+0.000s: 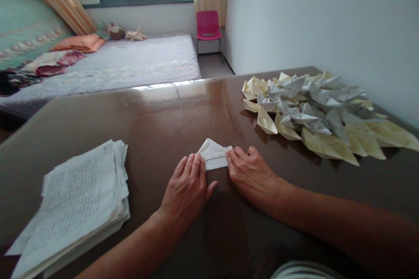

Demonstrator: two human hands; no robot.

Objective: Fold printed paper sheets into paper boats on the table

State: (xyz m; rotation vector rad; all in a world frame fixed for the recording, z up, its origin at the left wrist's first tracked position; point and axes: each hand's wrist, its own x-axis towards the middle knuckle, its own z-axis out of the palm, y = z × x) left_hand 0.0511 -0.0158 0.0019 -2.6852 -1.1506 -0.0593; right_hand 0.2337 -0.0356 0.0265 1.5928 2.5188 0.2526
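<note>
A small piece of folded white paper (214, 163) lies on the brown table in front of me, with a pointed peak at its far side and a flat band along the near side. My left hand (186, 185) rests palm down on its left end, fingers laid out flat and the thumb spread away to the right. At the right end, the bent fingers of my right hand (253, 174) press on the paper's edge; the thumb of that hand is mostly hidden. Some print shows on the band between the hands.
Left on the table (157, 122) is a stack of written sheets (78, 192). Many folded paper boats (304, 104), white and yellowish, are heaped at the back right by the wall. Beyond stand a bed (147, 59) and a pink chair (208, 25).
</note>
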